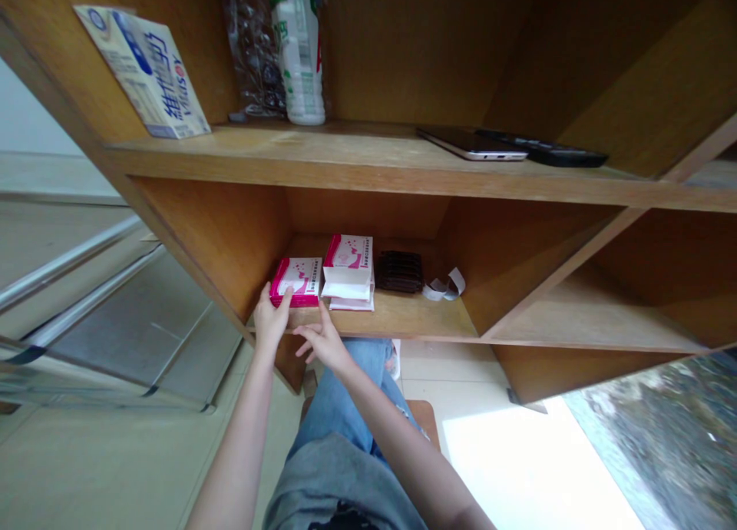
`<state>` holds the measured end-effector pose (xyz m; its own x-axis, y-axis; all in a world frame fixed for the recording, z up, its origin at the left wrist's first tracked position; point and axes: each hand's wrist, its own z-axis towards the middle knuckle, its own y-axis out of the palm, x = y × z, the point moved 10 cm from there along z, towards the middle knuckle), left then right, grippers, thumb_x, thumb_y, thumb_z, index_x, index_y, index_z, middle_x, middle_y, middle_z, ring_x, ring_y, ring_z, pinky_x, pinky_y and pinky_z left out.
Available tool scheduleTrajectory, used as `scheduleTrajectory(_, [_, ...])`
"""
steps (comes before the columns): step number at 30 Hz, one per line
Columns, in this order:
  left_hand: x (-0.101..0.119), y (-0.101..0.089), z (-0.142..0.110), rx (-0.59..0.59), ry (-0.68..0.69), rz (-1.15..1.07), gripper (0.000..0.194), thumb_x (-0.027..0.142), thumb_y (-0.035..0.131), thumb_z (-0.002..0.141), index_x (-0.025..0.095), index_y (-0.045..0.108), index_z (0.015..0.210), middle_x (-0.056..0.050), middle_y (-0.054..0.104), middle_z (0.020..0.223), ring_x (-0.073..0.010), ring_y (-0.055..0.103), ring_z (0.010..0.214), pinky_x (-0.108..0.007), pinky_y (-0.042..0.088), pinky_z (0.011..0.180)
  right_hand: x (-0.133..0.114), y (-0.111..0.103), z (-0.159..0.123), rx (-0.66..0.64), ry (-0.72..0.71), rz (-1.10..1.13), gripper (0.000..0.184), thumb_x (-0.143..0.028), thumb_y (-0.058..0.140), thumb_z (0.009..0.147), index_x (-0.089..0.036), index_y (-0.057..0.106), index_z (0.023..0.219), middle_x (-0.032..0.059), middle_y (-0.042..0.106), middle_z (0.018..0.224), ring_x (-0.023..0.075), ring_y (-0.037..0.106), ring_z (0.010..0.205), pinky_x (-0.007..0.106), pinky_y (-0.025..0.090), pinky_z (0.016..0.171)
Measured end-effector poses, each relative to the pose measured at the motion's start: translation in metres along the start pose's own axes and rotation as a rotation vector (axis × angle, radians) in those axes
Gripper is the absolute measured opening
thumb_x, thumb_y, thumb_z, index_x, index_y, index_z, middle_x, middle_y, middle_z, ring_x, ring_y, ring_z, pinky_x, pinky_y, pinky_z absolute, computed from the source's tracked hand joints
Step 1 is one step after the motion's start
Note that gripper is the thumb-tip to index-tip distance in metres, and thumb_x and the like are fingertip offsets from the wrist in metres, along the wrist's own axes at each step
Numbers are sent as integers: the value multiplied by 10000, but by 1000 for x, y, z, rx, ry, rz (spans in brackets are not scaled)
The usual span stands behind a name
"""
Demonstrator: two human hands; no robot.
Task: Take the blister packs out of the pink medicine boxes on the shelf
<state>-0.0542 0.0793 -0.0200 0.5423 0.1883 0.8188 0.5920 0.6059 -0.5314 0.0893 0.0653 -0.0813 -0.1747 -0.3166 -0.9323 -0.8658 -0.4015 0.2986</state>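
On the lower shelf, a pink-and-white box (pixel 303 276) lies at the left end. My left hand (pixel 270 320) grips its left front corner, thumb on the near face and fingers round the side. My right hand (pixel 325 339) is just in front of the shelf edge, fingers apart, its index fingertip at or close to the box's right front corner; contact is hard to tell. Beside this box is a second pink-and-white box (pixel 350 255), with a white flap or folded paper (pixel 348 284) at its front. Neither hand holds that one.
Right of the boxes lie a dark stack (pixel 399 272) and a curled white strip (pixel 444 287). On the upper shelf stand a drink carton (pixel 147 73) and a white bottle (pixel 300 61), with a phone (pixel 475 144) and a black device (pixel 553 150) lying farther right. A metal-framed rack (pixel 132 315) stands left.
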Motion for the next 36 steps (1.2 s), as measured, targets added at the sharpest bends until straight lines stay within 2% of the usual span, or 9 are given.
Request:
scheduleTrajectory(6, [8,-4,-6,3,-4,37,533,476,519,797,123,560,1194,-162,660,1097,-291,620,1002,-416,457,885,1,3,0,9,18,38,917,-216,573,790,-301,-57,1451,24,693,931,106,615,488,170,431,354])
scheduleTrajectory(12, [0,-24,-30,166,25,-41,517,496,580,747,145,597,1127,-137,662,1077,-276,611,1000,-405,449,899,4,-2,-6,6,28,18,752,-267,551,823,-291,98,1423,-4,689,836,102,611,497,158,434,371])
scheduleTrajectory(19, [-20,-34,-64,258,-24,-296,542,465,688,657,153,594,1091,-116,630,1058,-236,615,906,-393,487,829,17,8,-8,-74,40,-7,836,-436,524,860,-309,-62,1443,38,677,881,109,623,498,167,434,369])
scheduleTrajectory(21, [-24,-39,-71,313,-44,-360,536,438,716,633,155,588,1070,-107,610,1068,-229,603,926,-393,484,840,20,6,-8,-51,21,-30,856,-470,552,834,-323,-25,1449,53,665,955,107,627,521,164,430,369])
scheduleTrajectory(24, [-23,-47,-79,386,-49,-454,498,390,738,620,160,587,1034,-88,590,1078,-222,586,972,-391,473,868,18,4,-12,-16,-19,-53,805,-487,582,805,-334,124,1448,56,639,1022,109,636,581,153,421,374])
scheduleTrajectory(27, [-12,-54,-83,411,-45,-550,478,353,751,607,161,587,1012,-67,597,1055,-212,594,959,-386,478,863,6,6,-21,0,-72,-15,720,-479,593,793,-328,266,1416,51,624,1028,127,647,670,148,432,392])
scheduleTrajectory(31, [18,-61,-89,422,-15,-645,480,314,752,616,164,571,1035,-62,611,1058,-202,605,963,-364,485,859,-29,2,-38,58,-202,123,703,-449,617,773,-319,314,1394,43,619,1037,135,645,738,151,469,428])
scheduleTrajectory(33, [37,-55,-92,382,4,-706,475,294,756,622,172,567,1041,-63,616,1073,-203,605,987,-348,483,865,-49,-8,-49,124,-280,194,693,-438,638,755,-306,346,1370,42,615,1042,144,647,763,168,504,454])
scheduleTrajectory(36, [68,-34,-96,235,33,-770,443,290,752,638,176,576,1028,-68,631,1069,-211,617,992,-334,495,852,-73,-34,-68,274,-382,278,706,-401,672,736,-303,350,1356,56,585,1152,186,642,904,225,571,552])
